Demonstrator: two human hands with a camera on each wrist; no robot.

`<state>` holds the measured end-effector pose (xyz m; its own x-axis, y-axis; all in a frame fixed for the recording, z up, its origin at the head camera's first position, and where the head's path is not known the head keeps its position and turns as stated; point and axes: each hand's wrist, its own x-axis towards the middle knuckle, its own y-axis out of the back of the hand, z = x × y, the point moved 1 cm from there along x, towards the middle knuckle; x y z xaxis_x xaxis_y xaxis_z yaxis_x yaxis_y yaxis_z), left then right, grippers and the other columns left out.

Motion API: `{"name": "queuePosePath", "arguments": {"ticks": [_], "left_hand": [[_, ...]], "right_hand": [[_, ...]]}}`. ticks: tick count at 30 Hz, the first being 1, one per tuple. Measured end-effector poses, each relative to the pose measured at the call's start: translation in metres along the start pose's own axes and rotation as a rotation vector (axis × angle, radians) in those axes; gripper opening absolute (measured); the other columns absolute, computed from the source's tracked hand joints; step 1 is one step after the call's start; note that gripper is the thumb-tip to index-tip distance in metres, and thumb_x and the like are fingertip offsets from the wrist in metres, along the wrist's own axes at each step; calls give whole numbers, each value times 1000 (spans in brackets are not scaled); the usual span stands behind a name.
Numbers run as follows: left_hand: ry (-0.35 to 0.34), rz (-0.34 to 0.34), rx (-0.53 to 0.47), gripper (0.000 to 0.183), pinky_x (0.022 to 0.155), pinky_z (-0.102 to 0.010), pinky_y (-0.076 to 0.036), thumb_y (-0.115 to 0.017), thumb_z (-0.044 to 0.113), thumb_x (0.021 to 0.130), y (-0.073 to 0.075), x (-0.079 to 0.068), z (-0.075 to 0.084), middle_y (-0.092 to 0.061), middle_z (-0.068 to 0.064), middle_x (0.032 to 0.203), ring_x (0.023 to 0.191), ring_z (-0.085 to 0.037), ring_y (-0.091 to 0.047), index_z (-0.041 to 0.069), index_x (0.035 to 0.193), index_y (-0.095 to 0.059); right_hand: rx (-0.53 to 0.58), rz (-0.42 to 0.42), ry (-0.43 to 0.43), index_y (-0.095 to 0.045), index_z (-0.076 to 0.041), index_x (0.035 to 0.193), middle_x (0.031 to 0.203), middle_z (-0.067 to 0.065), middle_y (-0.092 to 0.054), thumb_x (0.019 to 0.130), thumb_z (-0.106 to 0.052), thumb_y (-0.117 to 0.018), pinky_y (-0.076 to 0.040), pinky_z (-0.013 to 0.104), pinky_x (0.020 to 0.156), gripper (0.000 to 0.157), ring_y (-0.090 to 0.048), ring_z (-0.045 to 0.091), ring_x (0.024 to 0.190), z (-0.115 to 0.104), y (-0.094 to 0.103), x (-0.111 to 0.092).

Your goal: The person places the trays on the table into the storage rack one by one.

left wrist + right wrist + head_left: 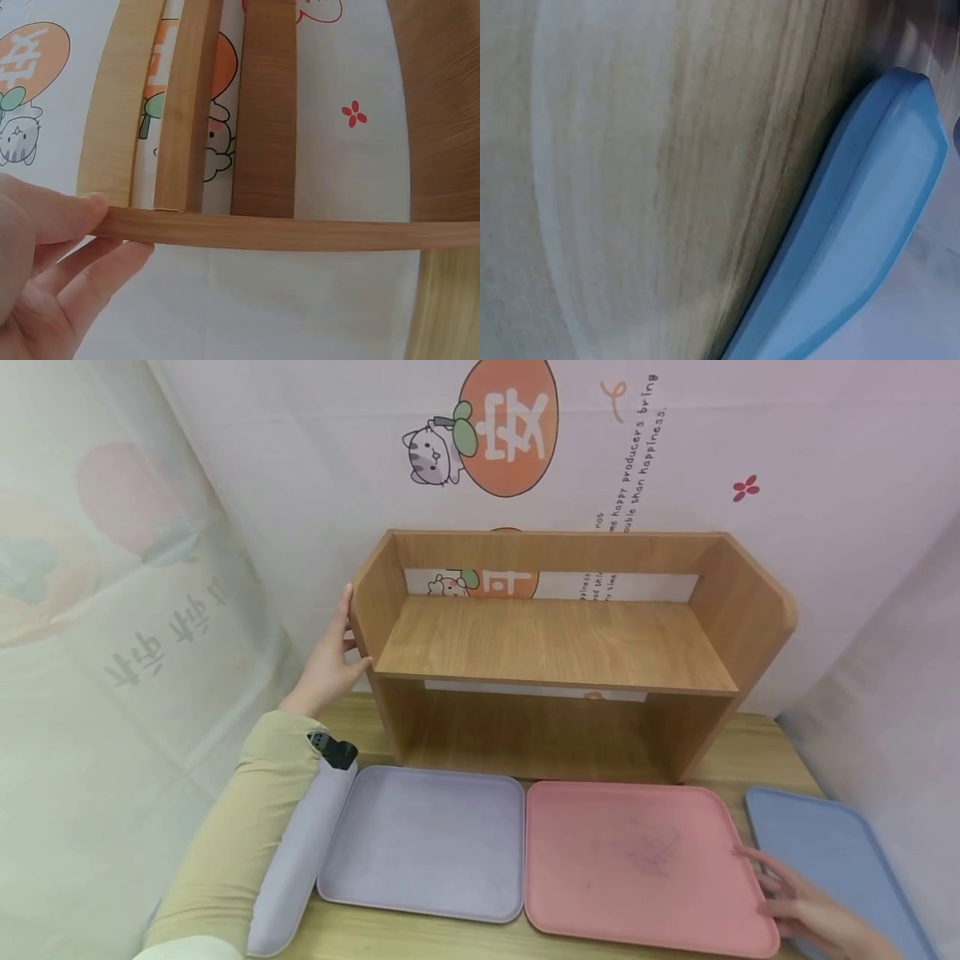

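Note:
A two-tier wooden shelf [555, 643] stands at the back of the table. My left hand [330, 664] grips its left side panel. The left wrist view shows the thumb on one face of the panel edge [300, 231] and fingers on the other. My right hand [813, 910] is at the right rim of a pink tray [600, 860], its fingers loosely extended over the rim. A blue tray [832, 835] lies to the right, partly behind this hand. In the right wrist view the same blue tray [855, 225] shows, but no fingers.
A pale purple tray [427, 843] lies left of the pink one, in front of the shelf. Another pale purple tray [300, 860] is partly covered by my left sleeve [232, 835]. Printed white cloth [300, 460] hangs behind and on both sides of the wooden table [390, 935].

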<state>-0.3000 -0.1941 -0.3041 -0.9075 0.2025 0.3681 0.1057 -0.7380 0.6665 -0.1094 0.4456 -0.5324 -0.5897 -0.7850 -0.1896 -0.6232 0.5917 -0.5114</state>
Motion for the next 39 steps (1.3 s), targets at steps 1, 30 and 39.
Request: {"name": "queuePosePath", "arguments": {"ticks": [1, 30, 39], "left_hand": [[4, -9, 4, 111, 89, -56, -49, -62, -10, 83, 1, 1, 1, -31, -29, 144, 117, -51, -50, 39, 149, 12], [13, 5, -36, 102, 85, -58, -50, -61, -6, 84, 3, 1, 5, -39, -30, 135, 114, -50, -51, 38, 150, 1], [8, 10, -32, 101, 86, -58, -50, -62, -5, 84, 2, 2, 4, -39, -29, 134, 115, -48, -52, 39, 150, 1]], "right_hand": [[31, -17, 2, -36, -50, 137, 136, -23, -47, 98, 7, -16, -44, 43, 102, 71, -50, 18, 126, 0, -1, 0], [369, -287, 322, -29, -25, 149, 151, -5, -35, 88, 14, 2, -30, 45, 112, 79, -34, 22, 138, -19, -39, 17], [298, -347, 459, -21, -17, 152, 150, 9, -35, 86, 17, 2, -35, 45, 109, 77, -39, 28, 134, -34, -60, 37]]}}
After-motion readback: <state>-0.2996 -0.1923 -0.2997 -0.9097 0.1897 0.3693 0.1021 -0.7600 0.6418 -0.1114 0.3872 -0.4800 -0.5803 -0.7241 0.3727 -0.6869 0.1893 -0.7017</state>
